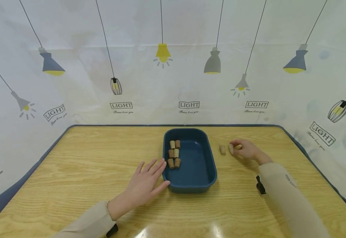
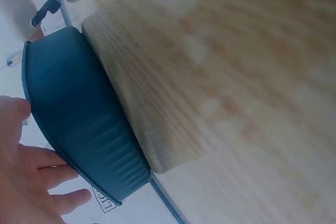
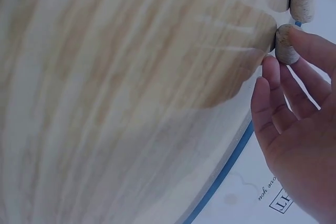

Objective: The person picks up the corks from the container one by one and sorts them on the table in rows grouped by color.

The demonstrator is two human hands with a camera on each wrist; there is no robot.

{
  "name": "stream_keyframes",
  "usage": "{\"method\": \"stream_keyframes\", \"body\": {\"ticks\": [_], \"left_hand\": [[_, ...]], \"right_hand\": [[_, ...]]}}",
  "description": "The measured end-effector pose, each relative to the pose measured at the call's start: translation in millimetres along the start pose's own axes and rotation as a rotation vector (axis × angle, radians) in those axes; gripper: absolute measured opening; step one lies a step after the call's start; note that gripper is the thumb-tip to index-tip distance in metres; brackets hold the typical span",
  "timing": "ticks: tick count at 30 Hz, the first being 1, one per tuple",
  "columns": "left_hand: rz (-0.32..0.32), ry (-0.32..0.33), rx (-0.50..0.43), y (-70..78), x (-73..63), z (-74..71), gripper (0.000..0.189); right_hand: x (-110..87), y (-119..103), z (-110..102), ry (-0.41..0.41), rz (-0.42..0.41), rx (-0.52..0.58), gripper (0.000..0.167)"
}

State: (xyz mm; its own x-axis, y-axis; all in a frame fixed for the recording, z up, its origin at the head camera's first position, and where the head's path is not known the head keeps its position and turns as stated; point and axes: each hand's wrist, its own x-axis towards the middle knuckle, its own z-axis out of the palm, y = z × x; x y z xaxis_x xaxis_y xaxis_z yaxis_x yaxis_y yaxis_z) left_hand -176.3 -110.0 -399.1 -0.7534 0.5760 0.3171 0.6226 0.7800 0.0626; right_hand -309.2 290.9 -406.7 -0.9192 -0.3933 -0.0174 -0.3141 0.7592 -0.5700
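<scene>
A dark blue rectangular tray [image 1: 195, 168] stands on the table, with several cork stoppers [image 1: 171, 154] lined up in pairs along its left wall. My left hand [image 1: 143, 185] is spread flat, its fingertips touching the tray's left rim; the left wrist view shows the thumb and fingers along that rim. To the right of the tray, my right hand [image 1: 247, 150] pinches a pale cork stopper [image 3: 285, 51] between thumb and fingers, low at the table surface. Just left of it, a second cork stopper [image 1: 222, 149] stands by itself on the wood.
The light wooden table [image 1: 86, 158] has a blue edge along its back and sides. Behind it hangs a white sheet [image 1: 143, 82] printed with lamps and lettering. A black strap piece [image 1: 260, 185] shows at the right sleeve.
</scene>
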Motion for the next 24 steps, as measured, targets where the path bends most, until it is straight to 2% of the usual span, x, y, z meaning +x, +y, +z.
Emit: {"method": "stream_keyframes", "body": {"ticks": [6,15,24], "left_hand": [[0.001,0.011,0.0,0.0,0.4,0.1,0.063],[-0.006,-0.01,0.006,-0.2,0.7,0.6,0.063],[-0.005,-0.013,0.007,-0.1,0.8,0.7,0.063]], "right_hand": [[0.0,0.6,0.0,-0.005,-0.007,-0.008,0.04],[-0.8,0.9,-2.1,-0.012,-0.013,-0.014,0.044],[-1.7,-13.4,-17.0,0.017,-0.05,0.011,0.044]]}}
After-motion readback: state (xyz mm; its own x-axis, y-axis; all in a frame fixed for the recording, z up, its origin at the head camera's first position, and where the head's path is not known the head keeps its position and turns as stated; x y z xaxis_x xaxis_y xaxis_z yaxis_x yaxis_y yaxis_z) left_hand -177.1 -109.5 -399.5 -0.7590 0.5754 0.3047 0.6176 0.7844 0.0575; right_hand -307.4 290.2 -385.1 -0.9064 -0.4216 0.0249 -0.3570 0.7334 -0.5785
